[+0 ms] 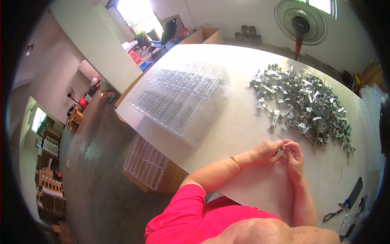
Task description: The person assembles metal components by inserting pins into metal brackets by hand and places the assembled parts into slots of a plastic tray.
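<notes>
Close together over the near part of the white table [239, 134], my two hands hold a small silver metal fitting with holes [280, 153]. My left hand [264, 153], below a gold bangle [236, 163], pinches one side of it. Fingers of my right hand [294, 156] are bent around the other side and partly cover it. Just beyond my hands spreads a large heap of similar metal fittings [302, 101], jumbled together. To the left stands a tall stack of clear plastic trays [178, 97] with rows of long compartments.
A cardboard box with more clear trays [148, 162] sits below the table's left edge. A dark phone [355, 192] and keys on a strap [337, 212] lie at the near right. A standing fan [300, 25] is behind the table; clear plastic bags [371, 122] hang at the right.
</notes>
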{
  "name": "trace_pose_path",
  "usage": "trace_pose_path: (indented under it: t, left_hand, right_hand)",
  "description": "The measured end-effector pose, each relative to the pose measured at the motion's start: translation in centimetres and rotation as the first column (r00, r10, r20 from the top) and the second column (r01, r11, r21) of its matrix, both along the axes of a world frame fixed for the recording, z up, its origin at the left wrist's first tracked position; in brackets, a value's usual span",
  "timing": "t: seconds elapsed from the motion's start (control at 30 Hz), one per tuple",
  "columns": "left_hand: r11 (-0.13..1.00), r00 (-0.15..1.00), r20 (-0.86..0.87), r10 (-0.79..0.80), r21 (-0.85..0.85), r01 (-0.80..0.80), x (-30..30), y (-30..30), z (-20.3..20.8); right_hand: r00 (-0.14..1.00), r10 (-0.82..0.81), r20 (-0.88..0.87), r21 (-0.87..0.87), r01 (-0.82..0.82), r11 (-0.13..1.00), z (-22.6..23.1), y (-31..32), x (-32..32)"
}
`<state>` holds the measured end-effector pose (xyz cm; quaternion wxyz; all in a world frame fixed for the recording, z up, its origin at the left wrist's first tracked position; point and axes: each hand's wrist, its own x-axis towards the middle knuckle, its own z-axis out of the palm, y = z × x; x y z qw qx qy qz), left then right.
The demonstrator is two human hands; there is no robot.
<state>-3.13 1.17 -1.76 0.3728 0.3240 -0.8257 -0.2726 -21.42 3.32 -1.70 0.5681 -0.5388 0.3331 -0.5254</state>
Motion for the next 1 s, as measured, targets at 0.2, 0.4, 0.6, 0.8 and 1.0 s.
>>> trace_pose_path:
  t: [0.2,0.4,0.6,0.8,1.0]
  left_hand:
    - [0.979,0.982,-0.008,0.19,0.079,-0.188,0.0,0.1,0.6]
    - [0.984,0.987,-0.029,0.16,-0.073,-0.162,-0.2,0.2,0.5]
    - [0.997,0.994,-0.075,0.075,0.002,-0.075,-0.1,0.2,0.8]
    - [0.963,0.989,-0.149,-0.002,0.266,0.042,0.4,0.0,1.7]
    - [0.606,0.888,-0.434,-0.15,0.669,0.429,0.7,-0.1,2.4]
  right_hand:
    - [0.992,-0.111,0.065,0.009,0.111,0.994,-0.4,-0.2,-0.1]
    - [0.996,-0.053,-0.076,0.026,0.055,0.998,-0.6,0.1,0.0]
    - [0.986,-0.11,-0.126,-0.011,0.11,0.994,-0.3,0.0,-0.1]
    - [0.984,-0.158,-0.087,-0.015,0.157,0.988,0.1,-0.1,-0.3]
    - [0.98,-0.184,-0.07,0.044,0.188,0.981,0.3,-0.3,-0.7]
